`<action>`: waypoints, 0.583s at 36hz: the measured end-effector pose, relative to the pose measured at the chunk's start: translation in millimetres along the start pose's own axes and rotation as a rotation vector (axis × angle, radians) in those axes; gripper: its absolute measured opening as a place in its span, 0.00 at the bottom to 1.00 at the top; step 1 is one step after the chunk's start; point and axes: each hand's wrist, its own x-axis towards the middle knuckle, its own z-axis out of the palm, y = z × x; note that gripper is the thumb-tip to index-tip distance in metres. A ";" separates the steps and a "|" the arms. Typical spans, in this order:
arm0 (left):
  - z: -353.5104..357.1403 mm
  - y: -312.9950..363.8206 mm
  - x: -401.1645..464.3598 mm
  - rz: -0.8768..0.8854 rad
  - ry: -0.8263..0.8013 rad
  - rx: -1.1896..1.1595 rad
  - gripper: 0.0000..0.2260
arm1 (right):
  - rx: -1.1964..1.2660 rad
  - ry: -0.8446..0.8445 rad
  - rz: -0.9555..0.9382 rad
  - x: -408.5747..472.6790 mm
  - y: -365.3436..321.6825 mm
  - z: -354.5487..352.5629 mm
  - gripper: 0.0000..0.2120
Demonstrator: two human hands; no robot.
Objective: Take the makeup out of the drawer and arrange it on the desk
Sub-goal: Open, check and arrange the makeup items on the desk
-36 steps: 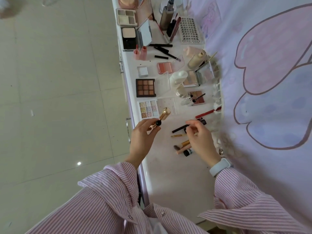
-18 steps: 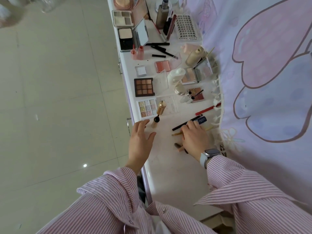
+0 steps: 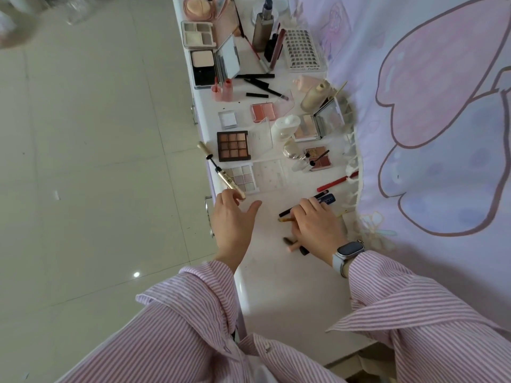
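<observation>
On the white desk [image 3: 276, 272] lie many makeup items. My left hand [image 3: 235, 219] is at the desk's left edge, its fingers curled over the near end of a gold mascara tube [image 3: 228, 178] whose open wand points away, past the edge; the thumb is spread apart. My right hand [image 3: 315, 225] lies further right, fingers bent over a black pencil [image 3: 286, 212] and a thin gold pencil [image 3: 284, 220]. A blue tube [image 3: 327, 199] shows just beyond its fingertips. Short brushes [image 3: 293, 243] poke out from under its palm.
Further along the desk are a brown eyeshadow palette [image 3: 234, 145], a pastel palette [image 3: 244, 178], a red pencil [image 3: 336, 182], a blush [image 3: 263, 111], compacts with mirrors [image 3: 214, 63] and bottles [image 3: 262, 29]. A printed cloth [image 3: 428, 134] hangs on the right; tiled floor and drawer handles [image 3: 208, 217] are left.
The gold mascara left the desk's middle and now lies slanted at the left edge by my left hand's fingers. My right hand stays low over the pencils.
</observation>
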 end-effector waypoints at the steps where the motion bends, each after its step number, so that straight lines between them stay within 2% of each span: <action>1: -0.3 3.0 0.7 -0.039 0.001 -0.010 0.16 | 0.018 0.004 0.009 -0.6 -0.7 0.0 0.07; 3: -5.4 7.1 4.2 -0.130 0.043 -0.020 0.18 | 0.050 0.022 0.029 -1.2 -0.7 0.7 0.07; 5: -13.1 3.5 16.6 -0.249 0.188 -0.016 0.24 | 0.088 0.046 0.053 -2.1 -0.1 1.7 0.07; 7: -18.0 -1.6 41.6 -0.370 0.305 -0.133 0.31 | 0.124 0.095 0.080 -2.9 0.2 1.4 0.06; 8: -17.0 -2.6 56.4 -0.417 0.287 -0.227 0.31 | 0.131 0.127 0.090 -2.8 0.1 0.8 0.04; 9: -13.6 -4.0 69.0 -0.442 0.227 -0.303 0.28 | 0.131 0.159 0.092 -3.0 -0.5 0.0 0.03; 11: -3.3 -4.8 84.2 -0.413 0.161 -0.327 0.17 | 0.140 0.209 0.083 -3.3 -1.4 -2.4 0.08; 13: 5.2 -8.4 88.0 -0.421 0.235 -0.320 0.09 | 0.171 0.242 0.079 -3.4 -0.3 -4.8 0.10; 16: 4.9 -19.7 84.3 -0.531 0.312 -0.403 0.09 | 0.220 0.260 0.091 -3.0 2.7 -4.9 0.09; 18: 1.5 -29.8 85.4 -0.570 0.344 -0.475 0.12 | 0.247 0.269 0.102 -2.1 3.6 -4.4 0.04; 21: -5.9 -43.8 80.2 -0.573 0.339 -0.534 0.11 | 0.271 0.268 0.107 0.9 0.3 -6.8 0.08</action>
